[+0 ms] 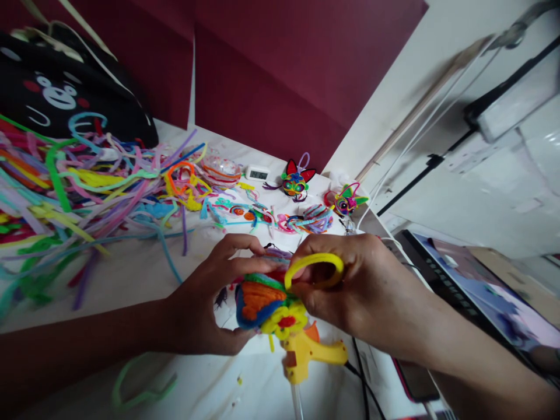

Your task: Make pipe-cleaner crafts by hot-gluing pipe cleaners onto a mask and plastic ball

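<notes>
Between both hands is a colourful pipe-cleaner ornament [261, 303] with orange, blue and green parts and a yellow flower [285, 321] with a red centre. My left hand [214, 291] curves around its left side, thumb below and fingers above. With its fingers pinched, my right hand [336, 286] holds a yellow pipe-cleaner loop [321, 258] against the ornament's top right. Just below the flower, a yellow glue gun [301, 353] lies on the white table [219, 391], its cable running to the right.
A heap of pipe cleaners [87, 192] covers the left, before a black bag [70, 87]. Two finished-looking ornaments, one black-eared [295, 179] and one green-eared [347, 201], stand at the back beside a small digital display [257, 174]. A phone [413, 379] lies at right.
</notes>
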Tool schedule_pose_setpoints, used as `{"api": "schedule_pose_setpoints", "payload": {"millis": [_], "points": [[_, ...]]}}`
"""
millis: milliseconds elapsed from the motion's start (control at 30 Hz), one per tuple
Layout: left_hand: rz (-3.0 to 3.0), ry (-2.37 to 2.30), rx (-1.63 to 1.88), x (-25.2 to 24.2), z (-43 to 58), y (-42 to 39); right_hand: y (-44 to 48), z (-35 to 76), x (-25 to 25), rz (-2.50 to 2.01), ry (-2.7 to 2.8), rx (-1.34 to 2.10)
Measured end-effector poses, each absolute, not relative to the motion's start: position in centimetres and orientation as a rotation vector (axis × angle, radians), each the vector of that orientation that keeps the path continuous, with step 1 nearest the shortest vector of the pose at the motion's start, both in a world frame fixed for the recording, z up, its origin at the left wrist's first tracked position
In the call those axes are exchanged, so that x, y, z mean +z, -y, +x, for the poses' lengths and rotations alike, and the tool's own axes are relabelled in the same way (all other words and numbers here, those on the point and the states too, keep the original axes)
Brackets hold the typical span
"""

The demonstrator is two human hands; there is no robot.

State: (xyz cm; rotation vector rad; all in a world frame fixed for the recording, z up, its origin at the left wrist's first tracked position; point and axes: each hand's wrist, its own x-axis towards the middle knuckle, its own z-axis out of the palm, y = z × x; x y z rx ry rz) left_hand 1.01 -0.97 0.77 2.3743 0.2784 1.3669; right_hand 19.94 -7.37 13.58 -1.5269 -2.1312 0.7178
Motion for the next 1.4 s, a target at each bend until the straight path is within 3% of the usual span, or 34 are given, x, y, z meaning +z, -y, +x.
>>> {"api": "schedule_pose_setpoints", "payload": {"millis": [1400], "points": [[2.281, -0.278, 1.311, 0.6, 1.1, 0.9, 7.4, 22.7, 15.0, -1.362, 2.034, 0.955]]}}
